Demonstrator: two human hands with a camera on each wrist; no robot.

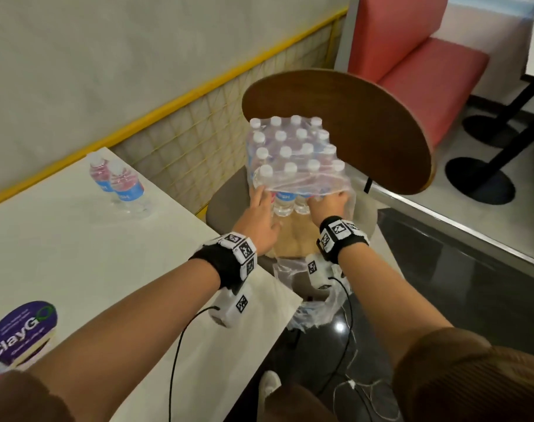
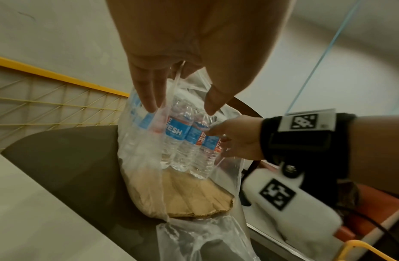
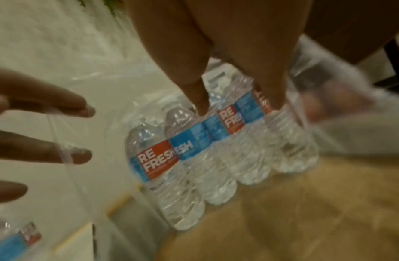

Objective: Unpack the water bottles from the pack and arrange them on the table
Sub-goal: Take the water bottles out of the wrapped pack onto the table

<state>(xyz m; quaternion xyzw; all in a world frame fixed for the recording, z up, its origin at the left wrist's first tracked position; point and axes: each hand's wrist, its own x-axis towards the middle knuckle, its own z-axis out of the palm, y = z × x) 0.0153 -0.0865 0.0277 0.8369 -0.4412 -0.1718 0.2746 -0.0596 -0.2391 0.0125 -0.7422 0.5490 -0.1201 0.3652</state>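
A shrink-wrapped pack of water bottles [image 1: 293,147] with white caps stands on a cardboard sheet [image 1: 293,239] on a chair seat. Its front film is torn open, baring a row of blue-and-red labelled bottles [image 3: 189,150]. My left hand [image 1: 261,205] reaches to the pack's front left, its straight fingers [image 2: 149,95] lifting the loose film. My right hand [image 1: 329,202] digs in at the front right. Its thumb and fingers [image 3: 272,91] curl round one bottle [image 3: 245,109] of the row. Two bottles [image 1: 127,190] stand on the white table [image 1: 61,254] at far left.
The chair's curved wooden back [image 1: 366,117] rises just behind the pack. Torn plastic [image 1: 314,312] hangs off the seat's near edge. A round purple sticker [image 1: 22,333] lies on the table's near left. A yellow-railed partition runs behind the table, and a red booth seat [image 1: 427,56] stands beyond.
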